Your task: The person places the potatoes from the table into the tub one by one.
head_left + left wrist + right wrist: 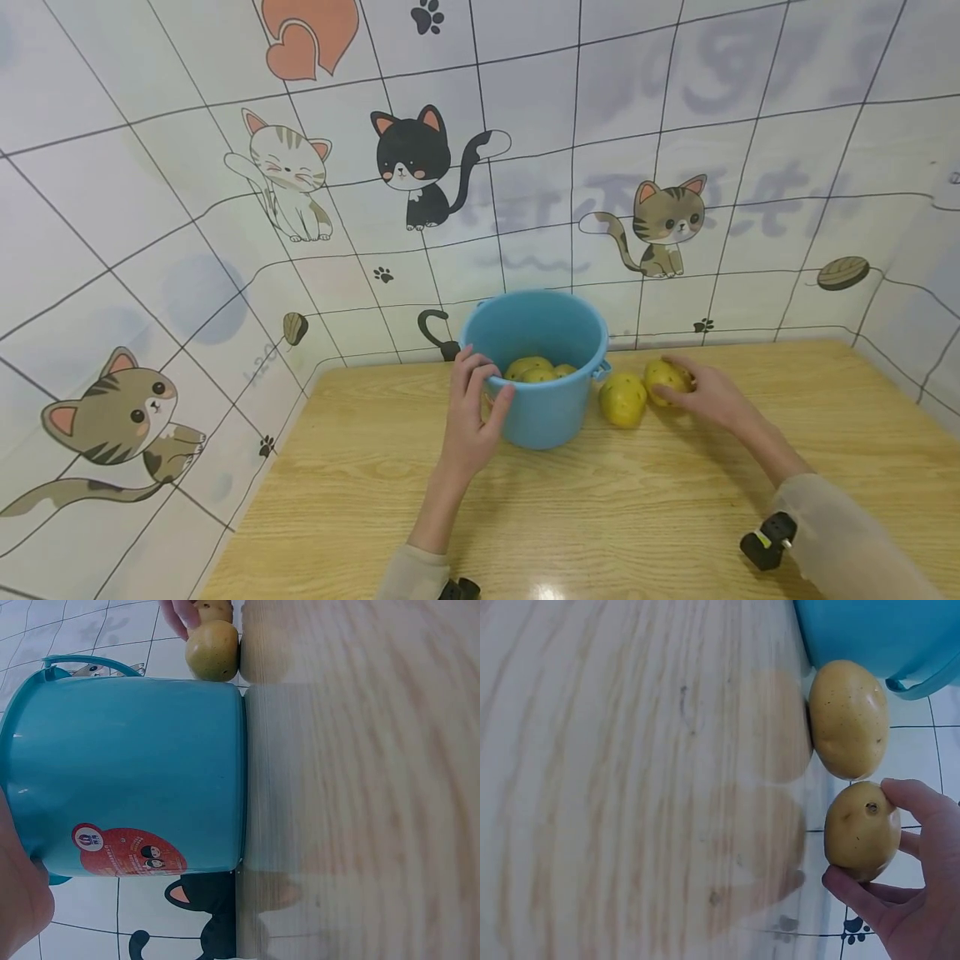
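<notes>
A blue plastic bucket [543,421] stands upright on the wooden table, with several yellow potatoes [531,368] inside. My left hand [471,417] holds the bucket's near-left rim, fingers over the edge and thumb at the front. To the bucket's right, one potato [622,402] lies on the table close to its wall. Just beyond that one, my right hand [716,397] grips another potato [862,832] between thumb and fingers. In the right wrist view the two potatoes sit side by side, nearly touching, and the held one appears at tabletop level.
A tiled-pattern wall covering with cartoon cats [412,162] rises right behind the bucket. The wooden tabletop [360,483] stretches toward me and to both sides. The bucket's blue handle [94,660] hangs at its side, and a red sticker [131,851] marks its wall.
</notes>
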{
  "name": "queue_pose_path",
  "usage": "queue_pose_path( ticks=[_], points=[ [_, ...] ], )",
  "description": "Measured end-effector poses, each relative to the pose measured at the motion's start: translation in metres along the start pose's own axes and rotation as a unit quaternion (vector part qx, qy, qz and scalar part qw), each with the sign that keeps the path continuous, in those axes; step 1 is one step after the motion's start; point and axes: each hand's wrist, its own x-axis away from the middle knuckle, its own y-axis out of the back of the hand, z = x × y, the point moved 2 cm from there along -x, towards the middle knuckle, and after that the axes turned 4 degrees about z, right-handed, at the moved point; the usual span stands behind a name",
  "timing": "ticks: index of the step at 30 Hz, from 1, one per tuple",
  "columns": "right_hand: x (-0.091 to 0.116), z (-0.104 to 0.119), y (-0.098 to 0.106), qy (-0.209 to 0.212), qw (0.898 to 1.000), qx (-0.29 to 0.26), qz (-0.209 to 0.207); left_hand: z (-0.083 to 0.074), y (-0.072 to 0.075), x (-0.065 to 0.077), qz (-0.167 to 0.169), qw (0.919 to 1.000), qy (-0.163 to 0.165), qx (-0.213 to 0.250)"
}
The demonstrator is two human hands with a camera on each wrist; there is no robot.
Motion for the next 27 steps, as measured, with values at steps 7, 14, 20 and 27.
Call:
queue_pose_path(
  ticks=[7, 14, 20, 27],
  points=[
    [0.003, 0.011, 0.008, 0.002, 0.999, -0.029, -0.031, 0.000, 0.000, -0.001, -0.001, 1.0000, 0.000, -0.001],
    [0.005, 0.025, 0.020, 0.018, 0.996, -0.057, -0.066, -0.002, 0.000, 0.000, 0.001, 1.0000, -0.001, -0.003],
    [0.005, 0.038, 0.029, 0.044, 0.991, -0.059, -0.109, -0.003, 0.000, 0.000, 0.009, 0.9998, 0.016, 0.000],
    [0.005, 0.059, 0.039, 0.058, 0.987, -0.066, -0.136, -0.001, -0.001, 0.000, 0.011, 0.9997, 0.021, 0.001]
  ],
)
